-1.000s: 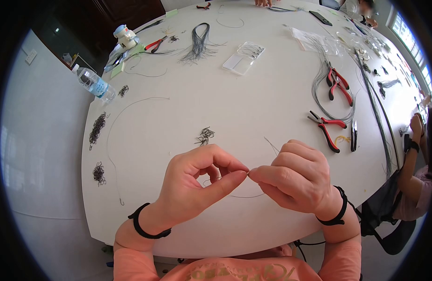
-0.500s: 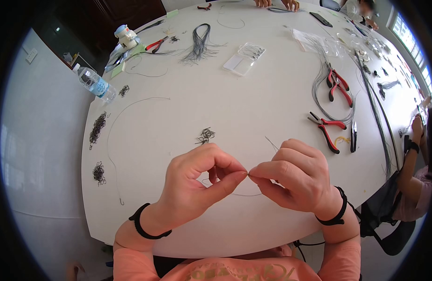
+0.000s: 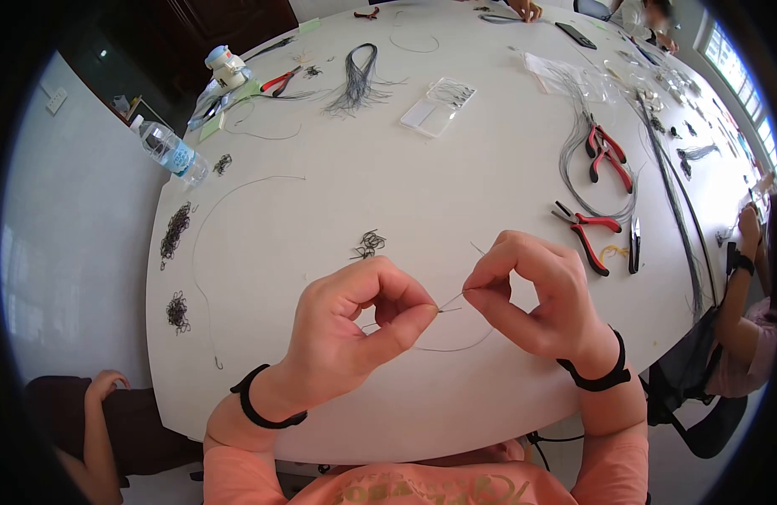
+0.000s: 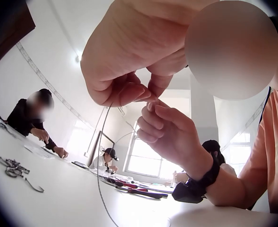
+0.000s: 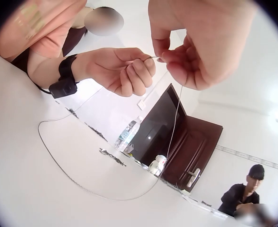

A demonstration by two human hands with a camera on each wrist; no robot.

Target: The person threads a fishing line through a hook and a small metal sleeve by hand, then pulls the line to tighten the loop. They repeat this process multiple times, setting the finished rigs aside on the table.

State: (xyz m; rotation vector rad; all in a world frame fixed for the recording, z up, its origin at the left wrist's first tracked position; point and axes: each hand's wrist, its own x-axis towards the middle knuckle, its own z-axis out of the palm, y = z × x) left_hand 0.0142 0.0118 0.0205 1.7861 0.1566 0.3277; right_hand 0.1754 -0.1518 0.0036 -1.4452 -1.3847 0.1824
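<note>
My left hand (image 3: 355, 316) pinches a small dark metal piece between thumb and forefinger, its tip poking out to the right; its kind I cannot tell. Thumb and forefinger of my right hand (image 3: 532, 290) pinch a thin grey wire (image 3: 456, 349), a short distance right of the left fingertips. A short stretch of it runs between the two pinches. The rest hangs in a wide loop below both hands, seen whole in the right wrist view. Just beyond the left hand lies a small pile of dark hooks (image 3: 370, 244).
Red-handled pliers (image 3: 589, 236) and cutters (image 3: 635, 246) lie at the right, by coiled wires (image 3: 565, 168). More hook piles (image 3: 178, 313) and a hooked wire (image 3: 199, 244) are at left, near a water bottle (image 3: 170, 151). A clear box (image 3: 439, 107) sits farther back. Other people surround the table.
My right hand has drawn away from the left fingertips, up and to the right, exposing wire between them. The left hand has barely moved. Someone in dark clothes has appeared at lower left.
</note>
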